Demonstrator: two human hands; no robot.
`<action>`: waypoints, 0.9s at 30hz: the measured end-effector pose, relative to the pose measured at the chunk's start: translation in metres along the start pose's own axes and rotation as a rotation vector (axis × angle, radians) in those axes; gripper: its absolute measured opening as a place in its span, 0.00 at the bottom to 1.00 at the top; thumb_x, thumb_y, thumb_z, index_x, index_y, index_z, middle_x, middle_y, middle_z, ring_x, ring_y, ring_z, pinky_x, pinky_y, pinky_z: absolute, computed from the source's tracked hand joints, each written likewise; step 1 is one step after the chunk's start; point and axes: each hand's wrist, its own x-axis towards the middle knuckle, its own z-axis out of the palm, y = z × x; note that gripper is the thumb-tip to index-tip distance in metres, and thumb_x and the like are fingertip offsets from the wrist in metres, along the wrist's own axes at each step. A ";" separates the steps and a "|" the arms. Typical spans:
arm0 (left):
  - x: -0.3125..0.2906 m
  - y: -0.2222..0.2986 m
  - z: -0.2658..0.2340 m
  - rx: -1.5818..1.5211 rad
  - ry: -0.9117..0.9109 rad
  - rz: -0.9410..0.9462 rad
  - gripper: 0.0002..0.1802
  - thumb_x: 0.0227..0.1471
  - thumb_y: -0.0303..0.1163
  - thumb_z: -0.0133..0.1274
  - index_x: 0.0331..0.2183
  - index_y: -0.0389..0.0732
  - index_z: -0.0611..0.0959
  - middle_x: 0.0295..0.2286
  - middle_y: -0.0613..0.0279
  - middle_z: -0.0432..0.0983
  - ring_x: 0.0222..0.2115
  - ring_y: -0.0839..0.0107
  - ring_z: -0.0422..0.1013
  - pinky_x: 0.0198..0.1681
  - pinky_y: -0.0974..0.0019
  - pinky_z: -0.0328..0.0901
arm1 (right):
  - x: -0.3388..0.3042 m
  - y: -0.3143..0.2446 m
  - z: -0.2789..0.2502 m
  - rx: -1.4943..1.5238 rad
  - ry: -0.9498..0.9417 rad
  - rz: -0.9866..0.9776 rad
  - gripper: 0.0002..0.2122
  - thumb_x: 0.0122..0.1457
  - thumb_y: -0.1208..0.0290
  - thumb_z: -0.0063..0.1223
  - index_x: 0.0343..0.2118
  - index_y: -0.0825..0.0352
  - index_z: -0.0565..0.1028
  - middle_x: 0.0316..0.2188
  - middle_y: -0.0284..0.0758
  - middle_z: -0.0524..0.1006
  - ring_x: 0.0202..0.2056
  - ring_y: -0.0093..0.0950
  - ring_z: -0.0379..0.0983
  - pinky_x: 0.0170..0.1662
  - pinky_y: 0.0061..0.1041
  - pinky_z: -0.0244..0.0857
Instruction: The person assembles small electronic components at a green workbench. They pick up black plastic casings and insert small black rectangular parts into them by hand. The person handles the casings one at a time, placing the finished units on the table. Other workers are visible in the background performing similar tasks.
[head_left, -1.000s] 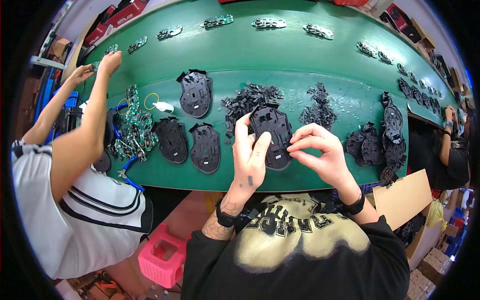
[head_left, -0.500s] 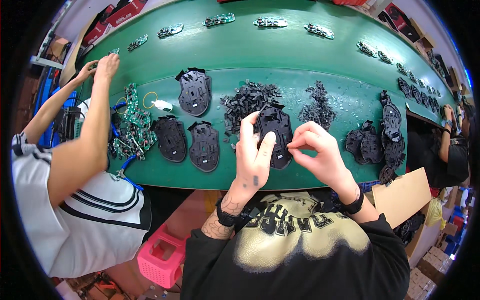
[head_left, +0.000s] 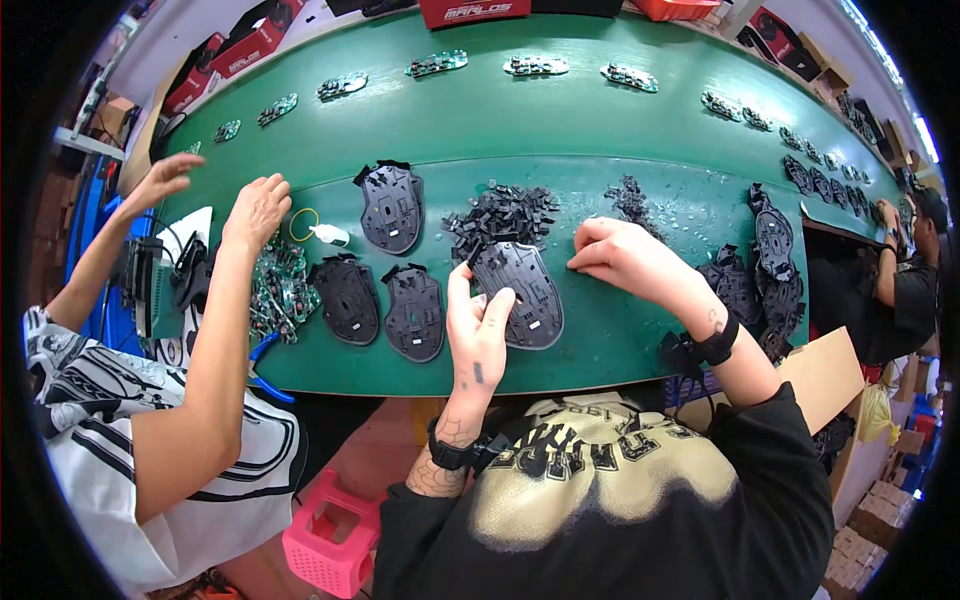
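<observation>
One black shell (head_left: 528, 305) is in play, and the left hand (head_left: 476, 330) has it firmly, thumb across the lower left side, fingers round the edge, forearm straight up from below! It's held over the green table (head_left: 610, 355), close to the near edge. Off to its right, well clear of the shell, the right hand (head_left: 635, 258) arches palm-down, thumb and fingertips drawn close together; whether something tiny is pinched there, I can't tell. Its forearm slants in from lower right. Just beyond, two heaps: chunky black pieces (head_left: 505, 218) and finer dark parts (head_left: 630, 200). Three loose shells (head_left: 415, 315) lie to the left, with one white bottle (head_left: 330, 235) beside them, and two co-worker's hands (head_left: 258, 210) farther out. More shells (head_left: 775, 245) pile up right, and at least seven circuit boards (head_left: 536, 66) line the far side!
</observation>
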 end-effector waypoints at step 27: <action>0.005 0.013 0.096 0.359 -0.375 0.020 0.34 0.55 0.26 0.48 0.58 0.34 0.51 0.31 0.56 0.76 0.27 0.72 0.75 0.26 0.74 0.69 | -0.075 -0.018 -0.037 1.309 0.488 0.743 0.12 0.53 0.71 0.60 0.41 0.68 0.77 0.33 0.30 0.79 0.33 0.18 0.74 0.35 0.18 0.68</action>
